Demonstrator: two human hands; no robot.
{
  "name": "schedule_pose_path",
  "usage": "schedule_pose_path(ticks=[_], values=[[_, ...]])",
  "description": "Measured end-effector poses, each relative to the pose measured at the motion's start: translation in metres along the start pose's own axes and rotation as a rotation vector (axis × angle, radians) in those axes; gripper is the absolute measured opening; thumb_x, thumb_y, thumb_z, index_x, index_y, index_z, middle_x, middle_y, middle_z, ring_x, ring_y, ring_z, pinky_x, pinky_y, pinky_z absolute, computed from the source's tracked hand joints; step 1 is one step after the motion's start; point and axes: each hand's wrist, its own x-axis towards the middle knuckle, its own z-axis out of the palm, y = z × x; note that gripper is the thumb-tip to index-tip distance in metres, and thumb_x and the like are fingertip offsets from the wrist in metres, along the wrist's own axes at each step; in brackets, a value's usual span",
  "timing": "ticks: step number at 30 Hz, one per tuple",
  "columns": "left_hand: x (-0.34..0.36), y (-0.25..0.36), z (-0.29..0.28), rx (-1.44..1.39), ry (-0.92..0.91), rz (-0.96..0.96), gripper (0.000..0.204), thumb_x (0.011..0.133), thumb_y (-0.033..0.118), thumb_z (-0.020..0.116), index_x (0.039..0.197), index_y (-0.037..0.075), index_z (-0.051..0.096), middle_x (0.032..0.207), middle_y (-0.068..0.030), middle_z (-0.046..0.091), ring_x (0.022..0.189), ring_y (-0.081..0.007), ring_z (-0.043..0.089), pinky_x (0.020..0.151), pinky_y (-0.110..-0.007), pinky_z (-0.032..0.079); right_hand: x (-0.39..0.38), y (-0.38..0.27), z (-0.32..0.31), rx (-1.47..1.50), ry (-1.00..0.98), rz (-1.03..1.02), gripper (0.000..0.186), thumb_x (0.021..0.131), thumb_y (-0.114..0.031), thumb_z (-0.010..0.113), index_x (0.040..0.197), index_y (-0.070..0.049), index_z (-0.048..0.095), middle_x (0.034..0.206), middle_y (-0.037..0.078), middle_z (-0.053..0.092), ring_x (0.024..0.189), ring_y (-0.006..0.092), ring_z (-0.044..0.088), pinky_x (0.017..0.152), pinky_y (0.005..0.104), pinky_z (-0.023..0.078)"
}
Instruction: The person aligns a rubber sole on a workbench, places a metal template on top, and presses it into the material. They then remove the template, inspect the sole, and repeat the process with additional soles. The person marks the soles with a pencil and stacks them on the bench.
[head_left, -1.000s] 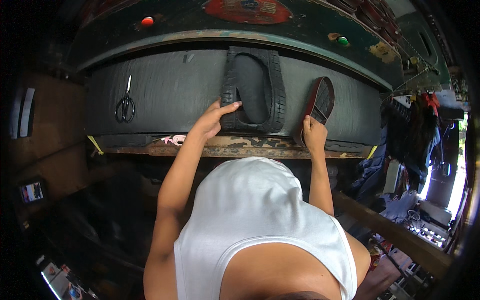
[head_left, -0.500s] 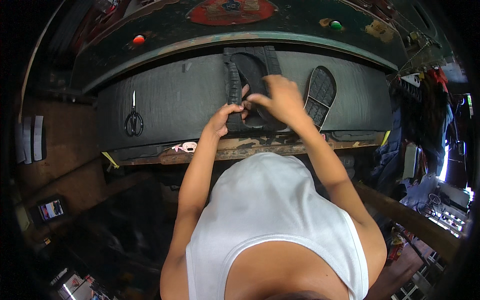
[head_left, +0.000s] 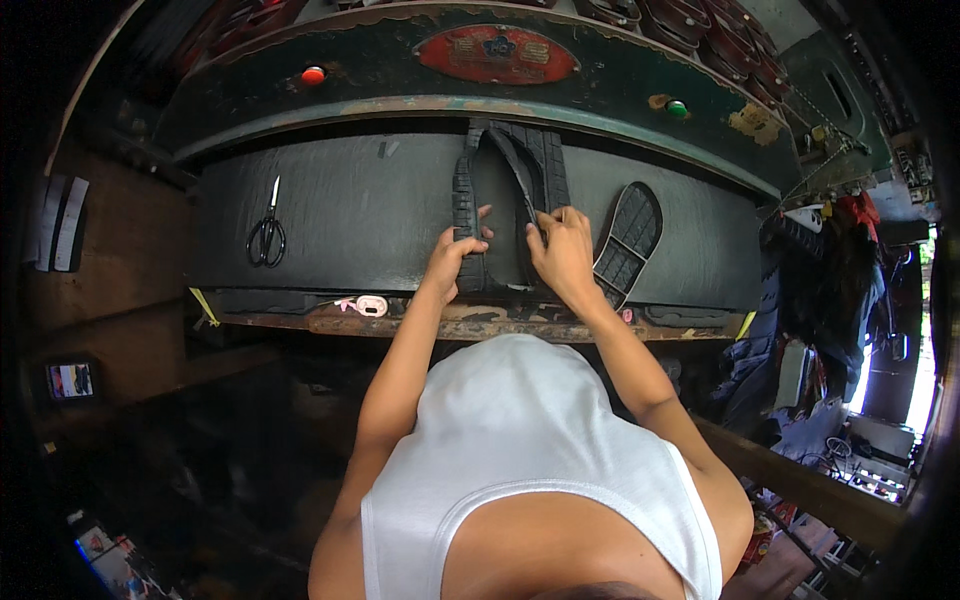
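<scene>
A black treaded rubber sheet (head_left: 466, 208) with a long sole-shaped opening stands across the middle of the grey work surface. My left hand (head_left: 455, 262) grips its left strip, the thumb on top and fingertips showing through the opening. On the right side, my right hand (head_left: 563, 252) pinches the sheet's inner edge, which is lifted and bent. Grey surface shows through the opening between my hands. Just right of my right hand lies a sole-shaped cutting die (head_left: 629, 240) with a pale thin rim and a crossbar; treaded black rubber shows inside it.
Black-handled scissors (head_left: 267, 235) lie at the left of the work surface (head_left: 350, 215). A pink-and-white small item (head_left: 370, 306) sits on the front ledge. Behind is a dark green machine beam (head_left: 370, 70) with a red button (head_left: 314, 75) and a green button (head_left: 677, 108).
My right hand has come down from above the opening and now pinches the sheet's right inner edge. The opening looks wider, with grey surface showing through it. My left hand keeps its grip.
</scene>
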Motion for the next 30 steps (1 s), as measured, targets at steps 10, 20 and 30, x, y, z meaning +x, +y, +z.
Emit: schedule_pose_path(ticks=[10, 20, 30], values=[[0.008, 0.008, -0.006, -0.073, 0.176, 0.140, 0.070, 0.074, 0.002, 0.061, 0.142, -0.002, 0.047, 0.113, -0.0124, 0.065, 0.098, -0.0230, 0.063, 0.093, -0.033, 0.048, -0.008, -0.049, -0.024, 0.468, 0.092, 0.075, 0.030, 0.096, -0.014, 0.066, 0.116, 0.008, 0.069, 0.111, 0.024, 0.072, 0.107, 0.0306, 0.067, 0.095, 0.0388, 0.050], [-0.049, 0.064, 0.028, 0.663, 0.158, 0.522, 0.075, 0.103, 0.030, 0.058, 0.153, -0.012, 0.022, 0.144, -0.0273, 0.046, 0.131, -0.0328, 0.051, 0.109, -0.040, 0.044, -0.022, -0.079, -0.074, 0.439, 0.303, 0.069, 0.029, 0.094, -0.009, 0.066, 0.116, 0.009, 0.068, 0.095, 0.025, 0.073, 0.082, 0.0337, 0.072, 0.072, 0.0380, 0.054], [-0.059, 0.051, 0.060, -0.350, -0.178, 0.123, 0.066, 0.108, 0.030, 0.051, 0.156, -0.003, 0.020, 0.141, -0.0142, 0.054, 0.126, -0.0214, 0.055, 0.106, -0.034, 0.047, -0.077, -0.064, -0.094, 0.951, -0.155, 0.291, 0.041, 0.104, -0.023, 0.056, 0.135, 0.004, 0.056, 0.124, 0.017, 0.069, 0.117, 0.0192, 0.062, 0.100, 0.0331, 0.047]])
